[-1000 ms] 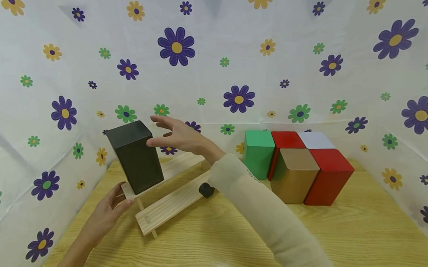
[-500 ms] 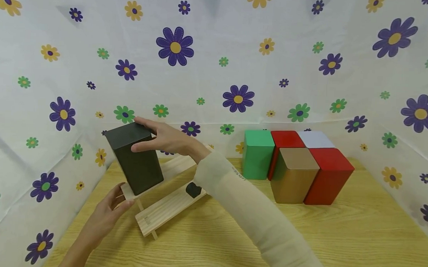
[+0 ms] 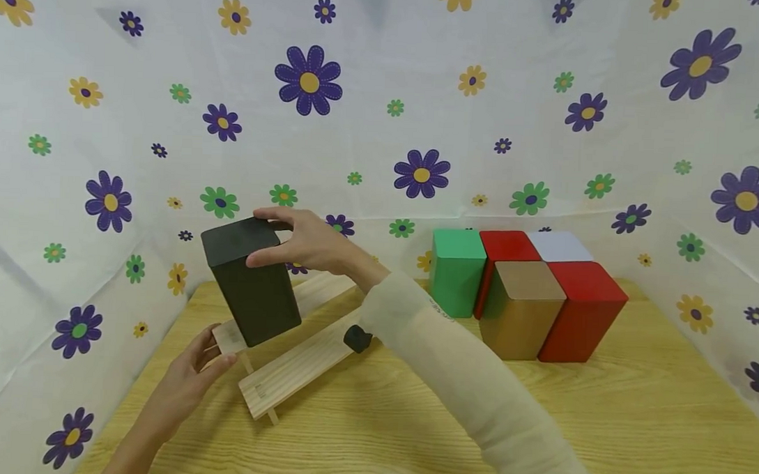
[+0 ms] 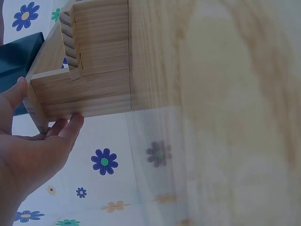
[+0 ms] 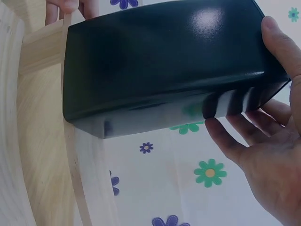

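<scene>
A tall black box (image 3: 255, 288) with rounded edges stands on the upper step of a two-step wooden rack (image 3: 300, 365), near its left end. My right hand (image 3: 313, 242) holds the box near its top; in the right wrist view the thumb (image 5: 280, 40) lies on one face and the fingers on another. My left hand (image 3: 189, 377) grips the left end of the upper step. In the left wrist view its thumb is at the board's edge and its fingers (image 4: 70, 127) curl beneath. The right forearm covers the rack's far right end.
To the right, on the wood-grain table (image 3: 436, 420), stand a green box (image 3: 456, 281), a gold box (image 3: 524, 312), a white box (image 3: 561, 245) and two red boxes, the nearer red box (image 3: 584, 307) at the far right. A flowered cloth (image 3: 372, 76) hangs behind and at the sides.
My right hand has reached left onto the box's top, then shifted right. The black box has moved a little to the right along the upper step. The left hand has stayed in place.
</scene>
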`<state>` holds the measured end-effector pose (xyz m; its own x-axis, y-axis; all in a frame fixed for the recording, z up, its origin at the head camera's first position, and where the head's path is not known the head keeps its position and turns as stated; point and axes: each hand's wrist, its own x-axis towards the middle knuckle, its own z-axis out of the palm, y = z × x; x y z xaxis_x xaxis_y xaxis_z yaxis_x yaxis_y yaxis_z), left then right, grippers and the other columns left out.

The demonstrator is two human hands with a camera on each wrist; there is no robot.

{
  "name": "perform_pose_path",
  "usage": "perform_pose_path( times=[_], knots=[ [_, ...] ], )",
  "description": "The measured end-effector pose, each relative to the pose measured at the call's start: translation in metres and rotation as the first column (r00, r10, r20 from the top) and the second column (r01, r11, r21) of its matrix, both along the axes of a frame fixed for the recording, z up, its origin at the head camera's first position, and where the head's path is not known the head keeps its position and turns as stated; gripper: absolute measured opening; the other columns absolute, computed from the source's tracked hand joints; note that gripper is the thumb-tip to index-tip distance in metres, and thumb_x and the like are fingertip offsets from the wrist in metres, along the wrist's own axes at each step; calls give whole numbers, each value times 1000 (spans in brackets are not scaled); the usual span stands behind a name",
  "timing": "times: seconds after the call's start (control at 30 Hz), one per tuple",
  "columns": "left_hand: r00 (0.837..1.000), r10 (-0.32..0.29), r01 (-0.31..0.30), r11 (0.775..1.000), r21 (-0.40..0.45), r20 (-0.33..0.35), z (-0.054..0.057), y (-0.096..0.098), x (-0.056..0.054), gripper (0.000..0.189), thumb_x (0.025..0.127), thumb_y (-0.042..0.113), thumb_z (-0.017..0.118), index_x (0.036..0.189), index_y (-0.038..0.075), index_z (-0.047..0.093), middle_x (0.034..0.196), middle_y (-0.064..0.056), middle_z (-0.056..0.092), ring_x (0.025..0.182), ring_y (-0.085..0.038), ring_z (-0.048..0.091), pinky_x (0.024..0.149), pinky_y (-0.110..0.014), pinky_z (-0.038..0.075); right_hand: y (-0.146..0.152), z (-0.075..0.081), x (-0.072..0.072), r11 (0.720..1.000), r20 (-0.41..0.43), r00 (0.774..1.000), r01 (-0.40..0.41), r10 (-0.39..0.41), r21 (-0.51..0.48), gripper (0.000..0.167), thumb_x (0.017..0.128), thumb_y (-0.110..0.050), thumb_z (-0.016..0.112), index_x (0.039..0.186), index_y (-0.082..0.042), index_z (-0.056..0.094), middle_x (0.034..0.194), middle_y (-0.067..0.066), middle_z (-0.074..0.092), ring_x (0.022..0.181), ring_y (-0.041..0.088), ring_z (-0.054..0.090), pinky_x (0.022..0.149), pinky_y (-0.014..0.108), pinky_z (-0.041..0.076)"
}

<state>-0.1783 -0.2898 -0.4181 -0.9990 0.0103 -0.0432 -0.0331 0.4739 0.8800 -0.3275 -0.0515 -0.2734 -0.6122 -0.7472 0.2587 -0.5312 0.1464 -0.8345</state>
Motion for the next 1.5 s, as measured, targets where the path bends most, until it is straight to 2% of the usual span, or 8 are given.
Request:
perform_pose_path(
  times=[0.2, 0.3, 0.6, 0.77, 0.93, 1.07, 1.27, 1.5],
  knots=[
    [999, -11, 11, 1000, 20, -30, -3, -1, 0, 81, 97, 40, 54, 153, 7, 7, 148, -16, 31, 134, -33, 33, 91, -15, 40, 25, 9, 6, 1000, -42, 999, 19, -18, 20, 81, 75, -37, 82, 143, -20, 43, 136, -8, 46, 123, 5, 43, 93, 26, 45],
    [999, -8, 9, 1000, 26, -35, -3, -2, 0, 82, 97, 40, 55, 153, 6, 6, 149, -18, 30, 134, -34, 32, 86, -8, 38, 42, 14, 9, 1000, -74, 997, 18, -17, 15, 79, 75, -38, 81, 142, -18, 43, 134, -7, 47, 122, 7, 44, 94, 29, 45],
    [999, -19, 20, 999, 32, -39, -4, -2, 1, 82, 97, 39, 54, 153, 6, 5, 149, -18, 29, 135, -35, 32, 87, -7, 37, 111, 26, 11, 995, -172, 983, 79, -67, 62, 79, 76, -36, 81, 142, -14, 43, 134, -4, 46, 119, 10, 46, 91, 30, 48],
    [999, -14, 15, 1000, 23, -44, -5, -3, 2, 82, 97, 40, 54, 154, 6, 5, 149, -18, 30, 134, -34, 33, 89, -9, 38, 157, 36, 13, 987, -171, 979, 126, -109, 96, 79, 76, -31, 82, 142, -14, 43, 131, -1, 48, 119, 13, 45, 92, 35, 49],
    [999, -18, 18, 1000, 10, -47, -5, -3, 1, 83, 97, 41, 54, 154, 6, 4, 149, -17, 30, 134, -34, 33, 94, -16, 40, 195, 38, 19, 965, -170, 971, 199, -170, 169, 85, 76, -33, 81, 146, -15, 37, 138, 1, 43, 125, 16, 41, 97, 41, 46],
    [998, -19, 20, 1000, 13, -52, -6, -3, 1, 82, 97, 40, 54, 154, 7, 4, 150, -17, 30, 134, -33, 33, 92, -14, 39, 220, 36, 23, 961, -192, 964, 216, -182, 173, 84, 77, -28, 81, 146, -11, 36, 140, 5, 39, 125, 22, 41, 99, 46, 43],
    [998, -18, 18, 1000, 8, -53, -5, -4, 0, 82, 97, 40, 54, 154, 7, 5, 148, -16, 32, 134, -33, 33, 95, -20, 40, 245, 27, 26, 952, -214, 955, 244, -203, 186, 78, 77, -24, 81, 143, -11, 41, 133, 4, 41, 112, 22, 45, 99, 48, 42],
    [997, -22, 25, 999, 37, -71, -6, -4, 0, 81, 97, 38, 55, 153, 6, 6, 146, -16, 33, 133, -34, 34, 87, -7, 37, 261, 10, 31, 900, -316, 914, 345, -256, 267, 78, 74, -33, 83, 140, -13, 46, 139, 5, 43, 121, 25, 41, 96, 54, 39]
  ],
)
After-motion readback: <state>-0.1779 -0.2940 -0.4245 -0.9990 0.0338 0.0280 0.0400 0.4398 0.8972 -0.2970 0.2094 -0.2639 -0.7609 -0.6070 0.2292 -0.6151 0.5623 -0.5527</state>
